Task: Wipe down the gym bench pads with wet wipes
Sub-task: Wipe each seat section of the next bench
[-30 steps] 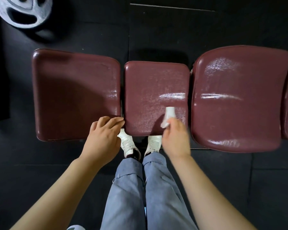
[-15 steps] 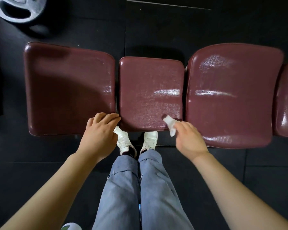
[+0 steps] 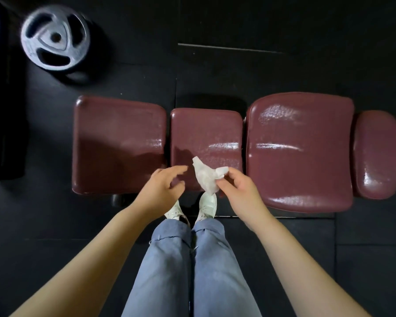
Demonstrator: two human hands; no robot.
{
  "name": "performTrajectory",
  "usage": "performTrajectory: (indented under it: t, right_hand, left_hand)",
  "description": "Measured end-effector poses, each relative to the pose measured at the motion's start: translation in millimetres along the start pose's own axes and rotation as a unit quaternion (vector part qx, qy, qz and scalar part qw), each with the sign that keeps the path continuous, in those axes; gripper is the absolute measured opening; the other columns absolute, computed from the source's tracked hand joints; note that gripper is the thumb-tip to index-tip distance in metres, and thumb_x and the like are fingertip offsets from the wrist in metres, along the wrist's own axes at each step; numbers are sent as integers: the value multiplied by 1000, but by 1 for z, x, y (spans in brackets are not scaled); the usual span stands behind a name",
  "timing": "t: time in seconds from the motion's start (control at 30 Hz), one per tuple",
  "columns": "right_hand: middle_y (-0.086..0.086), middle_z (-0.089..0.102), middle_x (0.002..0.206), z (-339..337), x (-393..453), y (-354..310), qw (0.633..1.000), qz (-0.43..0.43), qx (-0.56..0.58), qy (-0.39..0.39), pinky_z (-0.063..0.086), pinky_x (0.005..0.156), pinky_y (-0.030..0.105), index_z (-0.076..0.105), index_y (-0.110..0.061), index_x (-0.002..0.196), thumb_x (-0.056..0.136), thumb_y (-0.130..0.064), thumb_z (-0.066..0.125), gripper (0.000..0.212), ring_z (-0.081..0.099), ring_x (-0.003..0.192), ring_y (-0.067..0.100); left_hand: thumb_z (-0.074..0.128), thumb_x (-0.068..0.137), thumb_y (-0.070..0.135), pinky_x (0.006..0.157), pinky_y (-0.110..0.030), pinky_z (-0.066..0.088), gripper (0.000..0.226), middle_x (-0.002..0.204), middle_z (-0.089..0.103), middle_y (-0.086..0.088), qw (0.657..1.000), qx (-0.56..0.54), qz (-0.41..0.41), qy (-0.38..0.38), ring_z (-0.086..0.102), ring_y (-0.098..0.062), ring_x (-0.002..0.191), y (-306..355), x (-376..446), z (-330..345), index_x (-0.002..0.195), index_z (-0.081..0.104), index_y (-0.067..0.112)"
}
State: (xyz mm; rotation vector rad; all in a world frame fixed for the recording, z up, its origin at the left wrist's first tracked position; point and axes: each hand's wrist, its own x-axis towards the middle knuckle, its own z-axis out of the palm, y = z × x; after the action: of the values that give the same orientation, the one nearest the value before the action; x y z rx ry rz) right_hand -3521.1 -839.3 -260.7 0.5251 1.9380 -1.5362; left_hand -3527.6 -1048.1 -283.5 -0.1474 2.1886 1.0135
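The person is wearing loose, faded blue-grey jeans (image 3: 192, 266) with raw, fraying hems at the ankles. Below them they are wearing white lace-up sneakers (image 3: 207, 205), scuffed and marked with small dark specks. Both forearms are showing bare, with no sleeves, watch or rings visible on either hand.

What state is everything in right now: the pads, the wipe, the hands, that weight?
Left pad: dull, partly shadowed.
Middle pad: glossy streak, looks damp.
Large pad: shiny, looks damp.
End pad: shiny, cut off by frame.
Wipe: crumpled, lifted off the pad.
Right hand: pinching the wipe.
Left hand: open, reaching toward the wipe.
Weight plate: flat on floor.
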Motion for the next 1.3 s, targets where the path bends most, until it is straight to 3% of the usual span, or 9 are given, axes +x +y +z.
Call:
performTrajectory:
  t: [0.2,0.47,0.6,0.7,0.8,0.97,1.07,1.2,1.3]
  right_hand:
    - [-7,70,95,-6,-23,-43,997,-23,69,7,51,71,22,67,-20,104,95,-4,52,23,63,83,5]
    - [13,68,93,-23,-45,-62,995,-40,73,61,51,87,42,68,-14,92,91,-16,64,5,61,82,15]
    - [4,70,113,-38,-51,-58,967,-58,243,50,45,97,36,71,-13,95,87,-17,63,12,63,104,19]
    - [9,70,102,-53,-50,-53,935,-46,349,47,46,93,36,73,-15,86,84,-20,72,6,63,99,22]
    - [16,61,93,-76,-43,-42,938,-22,339,73,48,84,39,63,-15,79,83,-20,73,12,61,90,25]
    - [6,71,97,-123,-31,-19,964,15,250,88,51,85,34,67,-18,102,90,-13,68,13,65,92,17]
    - [-1,71,86,-150,-30,-13,977,44,183,96,51,73,26,69,-16,89,89,-15,69,2,63,82,12]
    - [-1,60,77,-187,-29,-2,983,83,1,164,51,60,28,58,-14,82,89,-23,62,12,55,69,12]
    - [-1,58,74,-214,-30,4,984,73,-8,163,54,71,40,56,-14,80,87,-25,61,14,56,70,16]
  left_hand:
    - [57,97,24,85,-9,42,24,114,67,15,972,-235,-26,7,59,6,100,59,-17,-25,120,64,30]
    - [55,97,17,84,-24,47,15,92,69,4,968,-235,68,57,60,-5,86,100,-27,-41,89,68,21]
    - [55,98,16,89,-31,48,18,93,71,5,961,-266,65,48,62,-4,89,112,-21,-35,90,70,21]
    - [55,99,20,92,-39,49,16,95,71,-3,945,-322,47,36,62,-13,92,120,-14,-25,93,70,18]
    - [54,100,19,87,-31,50,16,89,70,4,937,-342,28,68,63,-9,88,128,-6,-18,95,69,18]
    - [52,100,19,84,-24,50,15,91,69,7,943,-317,16,102,63,-5,88,152,2,6,97,67,17]
    - [53,99,21,85,-20,48,13,92,69,7,953,-269,17,137,62,-4,88,171,6,36,96,66,18]
    - [59,95,21,77,-17,42,6,90,66,10,969,-61,95,219,57,-8,86,202,11,86,92,63,23]
    - [60,92,26,84,-25,37,5,97,63,12,949,82,199,230,55,-13,94,226,16,127,92,64,24]
